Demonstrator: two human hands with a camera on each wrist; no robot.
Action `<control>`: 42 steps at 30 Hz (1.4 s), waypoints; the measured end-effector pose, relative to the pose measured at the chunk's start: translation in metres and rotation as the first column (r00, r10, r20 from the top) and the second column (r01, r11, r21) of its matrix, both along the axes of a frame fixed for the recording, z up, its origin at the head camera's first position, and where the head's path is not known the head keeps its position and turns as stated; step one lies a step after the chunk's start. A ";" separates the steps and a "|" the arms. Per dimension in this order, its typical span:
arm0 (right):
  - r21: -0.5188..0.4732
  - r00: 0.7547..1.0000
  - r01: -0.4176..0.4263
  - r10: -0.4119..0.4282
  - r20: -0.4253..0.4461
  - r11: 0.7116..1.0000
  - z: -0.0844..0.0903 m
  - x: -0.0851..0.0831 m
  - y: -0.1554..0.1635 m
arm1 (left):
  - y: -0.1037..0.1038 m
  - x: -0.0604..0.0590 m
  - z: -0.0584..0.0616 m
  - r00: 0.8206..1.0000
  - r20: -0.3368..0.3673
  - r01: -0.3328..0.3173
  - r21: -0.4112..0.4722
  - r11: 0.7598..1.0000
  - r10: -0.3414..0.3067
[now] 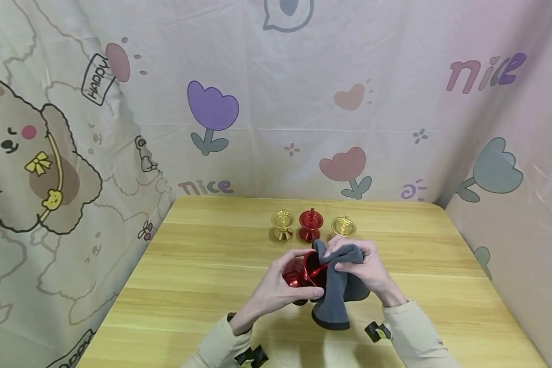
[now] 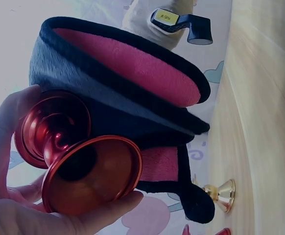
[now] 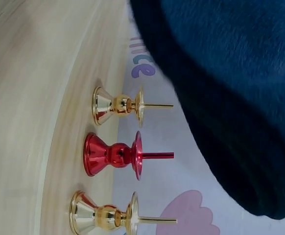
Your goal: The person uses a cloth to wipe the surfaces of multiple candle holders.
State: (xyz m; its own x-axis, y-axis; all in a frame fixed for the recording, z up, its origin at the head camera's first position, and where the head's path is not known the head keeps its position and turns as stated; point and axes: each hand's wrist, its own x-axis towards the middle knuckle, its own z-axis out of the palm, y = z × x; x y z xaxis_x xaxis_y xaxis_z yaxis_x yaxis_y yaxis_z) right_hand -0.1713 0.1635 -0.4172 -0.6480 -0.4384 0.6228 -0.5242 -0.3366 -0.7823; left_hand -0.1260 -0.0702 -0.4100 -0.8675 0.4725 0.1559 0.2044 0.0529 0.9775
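The left hand grips a red candlestick; beside it, the right hand clutches a grey cloth against it.

Head view overhead (wrists close)

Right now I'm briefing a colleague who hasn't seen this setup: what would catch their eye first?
Probably the shiny red candlestick gripped in the left hand at the table's middle, with the right hand pressing a grey cloth against it. Behind stands a row of three candlesticks, gold, red, gold.

"nice" and "HAPPY" on backdrop cloth
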 end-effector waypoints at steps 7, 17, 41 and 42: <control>0.136 0.993 0.090 -0.079 -0.085 0.987 -0.001 0.001 -0.002 | 0.001 0.001 0.000 0.998 -0.034 -0.044 -0.026 0.999 0.043; 0.230 0.985 0.138 -0.110 -0.130 0.963 0.001 0.004 -0.004 | 0.004 0.001 0.000 0.998 -0.018 -0.067 -0.053 0.996 0.066; 0.178 0.915 0.397 -0.373 -0.154 0.900 0.000 0.014 0.000 | 0.004 -0.005 0.000 0.997 0.023 -0.079 0.015 0.997 0.079; 0.180 0.907 0.411 -0.381 -0.181 0.894 -0.001 0.015 -0.001 | 0.004 -0.005 0.000 0.996 0.023 -0.088 0.018 0.996 0.088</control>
State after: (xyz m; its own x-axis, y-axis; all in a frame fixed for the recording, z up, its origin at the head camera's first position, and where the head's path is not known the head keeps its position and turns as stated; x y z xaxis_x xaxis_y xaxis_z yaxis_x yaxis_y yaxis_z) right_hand -0.1568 0.1624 -0.4178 -0.7098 -0.2925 0.6408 -0.6867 0.0846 -0.7220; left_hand -0.1313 -0.0664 -0.4097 -0.9088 0.3913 0.1445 0.1785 0.0516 0.9826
